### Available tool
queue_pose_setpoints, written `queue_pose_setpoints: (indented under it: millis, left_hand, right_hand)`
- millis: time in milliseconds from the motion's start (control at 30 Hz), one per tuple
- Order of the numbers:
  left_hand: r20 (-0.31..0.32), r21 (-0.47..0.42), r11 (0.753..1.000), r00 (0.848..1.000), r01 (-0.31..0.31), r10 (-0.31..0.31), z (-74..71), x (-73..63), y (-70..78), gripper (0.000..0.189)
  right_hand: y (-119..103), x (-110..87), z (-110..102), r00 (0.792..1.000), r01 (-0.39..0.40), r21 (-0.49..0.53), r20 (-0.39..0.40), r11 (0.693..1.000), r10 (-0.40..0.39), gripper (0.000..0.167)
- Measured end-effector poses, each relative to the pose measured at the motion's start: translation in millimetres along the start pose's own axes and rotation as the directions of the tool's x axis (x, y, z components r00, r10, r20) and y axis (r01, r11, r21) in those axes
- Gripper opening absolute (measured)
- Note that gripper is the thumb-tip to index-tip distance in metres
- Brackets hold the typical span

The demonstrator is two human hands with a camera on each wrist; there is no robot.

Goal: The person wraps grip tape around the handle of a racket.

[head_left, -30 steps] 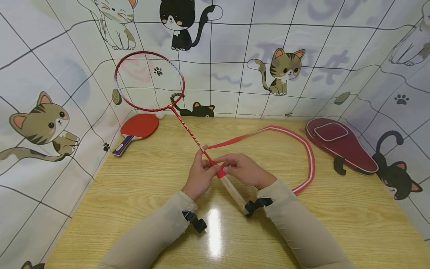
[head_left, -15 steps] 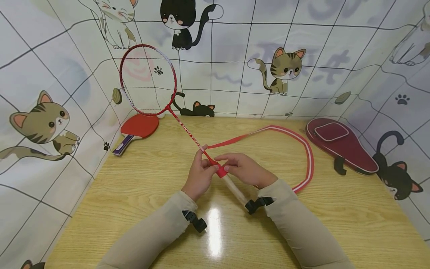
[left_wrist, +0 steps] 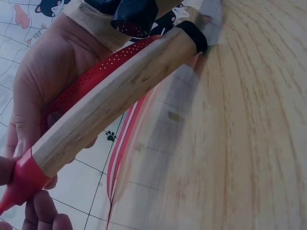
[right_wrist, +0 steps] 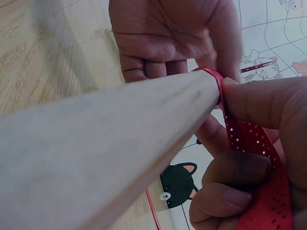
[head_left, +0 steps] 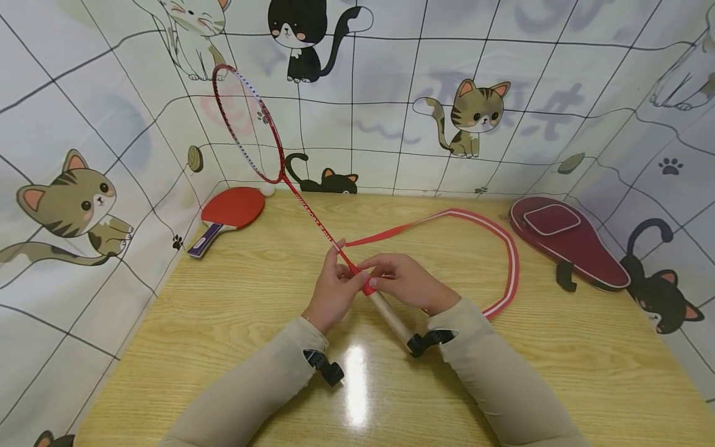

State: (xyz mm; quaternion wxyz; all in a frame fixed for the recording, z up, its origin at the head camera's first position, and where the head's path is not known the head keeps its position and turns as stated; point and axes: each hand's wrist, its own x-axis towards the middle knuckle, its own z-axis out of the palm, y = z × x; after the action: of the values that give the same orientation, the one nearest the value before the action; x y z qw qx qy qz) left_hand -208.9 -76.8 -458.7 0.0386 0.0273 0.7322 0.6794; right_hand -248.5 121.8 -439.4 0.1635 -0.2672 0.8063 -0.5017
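Observation:
Both hands work on a badminton racket [head_left: 314, 217], held at a slant with its head up and to the left. My left hand [head_left: 334, 284] grips it at the shaft's lower end and the red cone. Beside it, my right hand [head_left: 410, 282] pinches red perforated grip tape [right_wrist: 261, 191] between thumb and fingers at the top of the bare wooden handle [right_wrist: 110, 139]. In the right wrist view, one turn of tape circles the handle top. The tape's long end, red with a white stripe, loops over the table. The left wrist view shows a black butt end [left_wrist: 194, 36].
A red table tennis paddle [head_left: 233, 208] lies at the back left, a white ball [head_left: 267, 189] beside it. At the back right lies a dark red paddle case [head_left: 564, 239]. Cat-print cloth [head_left: 385, 124] stands behind the wooden table [head_left: 223, 310].
The racket has turned about its shaft, so its head looks narrower now. The tape loop has drawn slightly left on its right side. Both hands stay nearly in place.

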Motion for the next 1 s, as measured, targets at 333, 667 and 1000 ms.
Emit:
queue_pose_setpoints:
  millis: [333,667,1000]
  left_hand:
    - [0.011,-0.014,1.0,1.0,0.002,-0.001,1.4,-0.7,0.7,0.079]
    - [-0.011,-0.031,1.0,1.0,-0.007,0.006,1.6,0.6,-0.5,0.08]
    - [0.0,-0.07,0.997,1.0,-0.022,0.022,0.9,0.3,-1.0,0.08]
  right_hand:
    - [-0.6,-1.7,-3.4,1.0,-0.025,0.001,0.01,1.0,0.025,0.038]
    - [0.9,-1.3,-7.9,0.999,-0.034,0.032,0.024,0.999,0.033,0.039]
    - [-1.3,-1.3,-7.3,0.995,-0.047,0.091,0.088,0.995,0.039,0.044]
